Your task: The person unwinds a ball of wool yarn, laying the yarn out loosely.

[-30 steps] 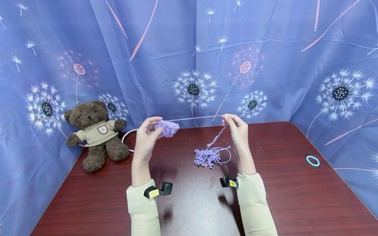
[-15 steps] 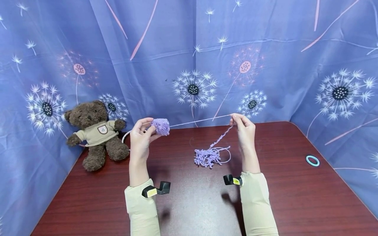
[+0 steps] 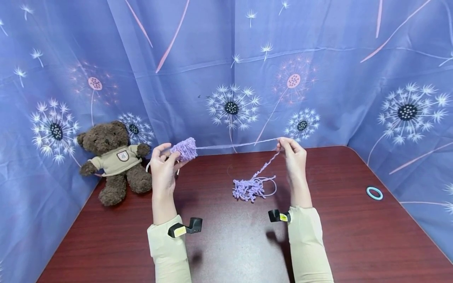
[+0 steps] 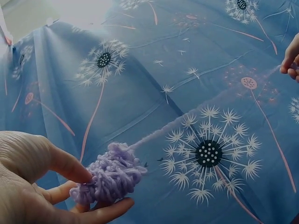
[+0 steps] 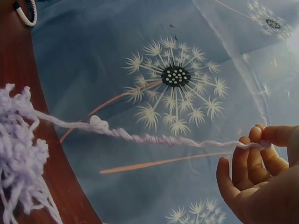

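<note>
My left hand (image 3: 163, 167) holds a small wound bundle of purple yarn (image 4: 114, 172) between thumb and fingers, raised above the table. From the bundle a strand of yarn (image 3: 233, 146) stretches nearly level across to my right hand (image 3: 294, 157), which pinches it between thumb and fingertips. Below the right hand the strand goes on, twisted and kinked (image 5: 145, 139), down to a loose tangle of the same yarn (image 3: 244, 189) on the table. In the right wrist view that tangle shows at the left edge.
A brown teddy bear (image 3: 124, 167) in a beige shirt sits at the table's back left, with a white cord (image 5: 29, 17) beside it. A light blue ring (image 3: 374, 193) lies far right on the dark red table (image 3: 354, 236). Behind hangs a blue dandelion-print curtain (image 3: 191, 98).
My left hand has moved left with the bundle, which has turned in the fingers. My right hand moved right, then stayed nearly still. The tangle on the table stays put.
</note>
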Demonstrator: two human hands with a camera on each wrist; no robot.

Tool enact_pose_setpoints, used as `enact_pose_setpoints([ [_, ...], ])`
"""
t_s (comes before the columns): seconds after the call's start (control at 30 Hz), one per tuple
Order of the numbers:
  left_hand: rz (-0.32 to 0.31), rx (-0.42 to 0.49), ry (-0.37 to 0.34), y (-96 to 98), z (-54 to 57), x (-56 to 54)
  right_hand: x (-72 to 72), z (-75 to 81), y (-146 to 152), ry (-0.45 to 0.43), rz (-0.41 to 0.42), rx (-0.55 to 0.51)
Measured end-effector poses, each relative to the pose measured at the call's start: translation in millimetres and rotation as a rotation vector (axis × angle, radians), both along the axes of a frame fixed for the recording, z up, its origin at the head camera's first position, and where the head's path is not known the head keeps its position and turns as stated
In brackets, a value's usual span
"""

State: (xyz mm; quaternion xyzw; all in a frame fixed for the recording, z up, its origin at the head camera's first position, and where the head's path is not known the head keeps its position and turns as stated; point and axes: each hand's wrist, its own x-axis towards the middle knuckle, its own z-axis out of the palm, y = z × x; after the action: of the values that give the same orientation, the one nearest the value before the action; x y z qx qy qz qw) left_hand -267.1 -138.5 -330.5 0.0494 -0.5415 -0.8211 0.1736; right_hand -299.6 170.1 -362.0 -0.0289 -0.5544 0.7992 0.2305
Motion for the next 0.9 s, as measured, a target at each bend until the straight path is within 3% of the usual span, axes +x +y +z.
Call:
enact_pose_setpoints([
  [0.53, -0.008, -0.162, -0.015, 1.5, -0.4, 0.9, -1.3, -2.9, 14, 0.013, -0.035, -0.050],
  [0.9, 0.007, -0.182, -0.024, -1.3, -1.2, 1.9, -1.7, -4.4, 36, 0.067, -0.135, -0.210],
])
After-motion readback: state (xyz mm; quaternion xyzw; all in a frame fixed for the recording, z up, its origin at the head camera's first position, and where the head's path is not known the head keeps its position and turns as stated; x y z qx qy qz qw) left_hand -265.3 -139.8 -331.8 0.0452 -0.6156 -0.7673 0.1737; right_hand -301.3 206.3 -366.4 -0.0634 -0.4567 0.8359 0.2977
